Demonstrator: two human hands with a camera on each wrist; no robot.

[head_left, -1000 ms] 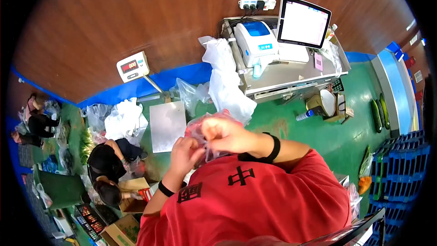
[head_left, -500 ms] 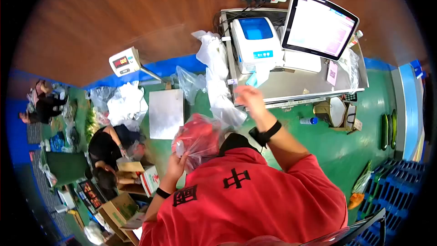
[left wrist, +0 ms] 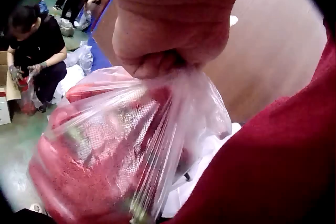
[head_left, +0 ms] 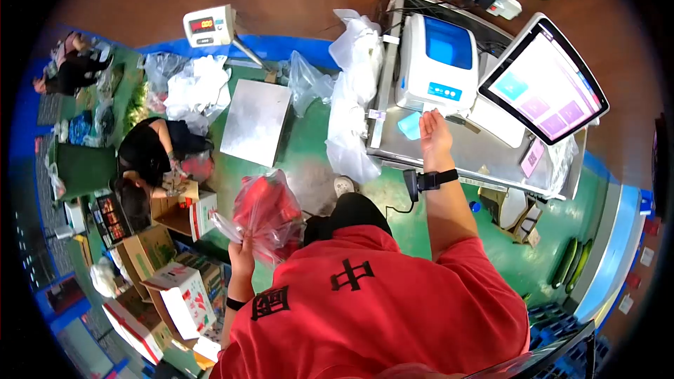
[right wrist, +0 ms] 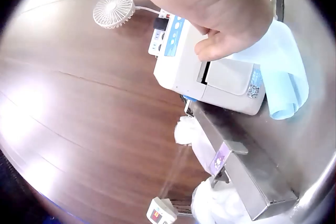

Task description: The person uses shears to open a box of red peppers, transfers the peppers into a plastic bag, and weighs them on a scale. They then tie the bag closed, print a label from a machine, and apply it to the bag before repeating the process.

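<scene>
My left hand grips the gathered neck of a clear plastic bag. Red vegetables with bits of green show through the film, and the bag hangs below the curled fingers. At the front of the white and blue label printer, my right hand reaches in with loosely bent fingers. Its thumb lies close to the printer's slot in the right wrist view, while the other fingers are mostly hidden there. A curled strip of light blue paper hangs from the printer beside this hand.
Beside the printer stands a touch screen on the metal table. White plastic bags hang at the table's left edge. A floor scale with its display is farther left. Another person crouches by cardboard boxes.
Both hands were at the bag; the right hand left it and moved up and right to the printer. The left hand kept the bag and moved left and down. The screen now shows coloured tiles.
</scene>
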